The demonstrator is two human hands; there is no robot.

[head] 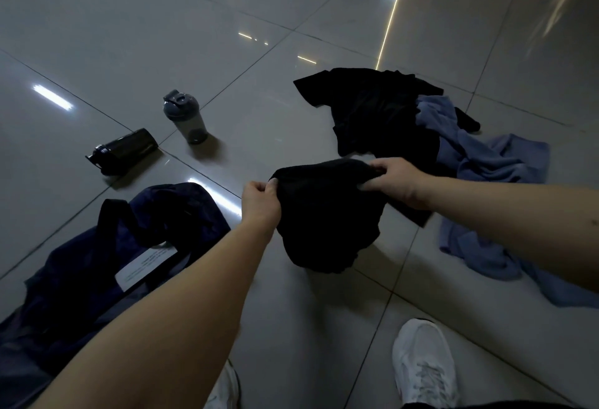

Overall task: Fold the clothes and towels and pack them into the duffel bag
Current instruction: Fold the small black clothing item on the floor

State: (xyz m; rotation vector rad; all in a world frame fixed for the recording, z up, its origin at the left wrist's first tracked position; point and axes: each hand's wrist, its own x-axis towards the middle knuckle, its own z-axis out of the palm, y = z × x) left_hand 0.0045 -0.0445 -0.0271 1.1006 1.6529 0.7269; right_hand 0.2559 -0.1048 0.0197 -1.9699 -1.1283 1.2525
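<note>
Glossy grey floor tiles (pixel 129 35) carry everything shown, with the person leaning over them and both bare forearms reaching forward. The left hand (pixel 261 204) and right hand (pixel 393 181) are held apart, each clamped on an upper corner of a small black garment (pixel 324 220): fingers curled over the edge, thumbs pinching from the near side. The top edge of this piece runs roughly left to right between the two hands, slightly higher at the right. The rest hangs down in a bunched lobe, clear of the floor or only just above it; which of the two cannot be told. The navy duffel bag (pixel 64 279) lies open and slack on the person's left, partly under the left forearm, so the left hand is the nearer one to it. Unfolded items wait on the far right: a black T-shirt (pixel 372 110) spread flat and a blue towel (pixel 492 162) crumpled against and partly under it, both just beyond the right hand. Off to the left, well apart from the clothes, a grey shaker bottle (pixel 186 116) stands upright and a dark bottle (pixel 124 150) lies on its side. A white shoe (pixel 424 366) shows at the bottom edge. Judged from this layout, the folding has barely begun, and any finished fold must travel leftward to reach the bag.
</note>
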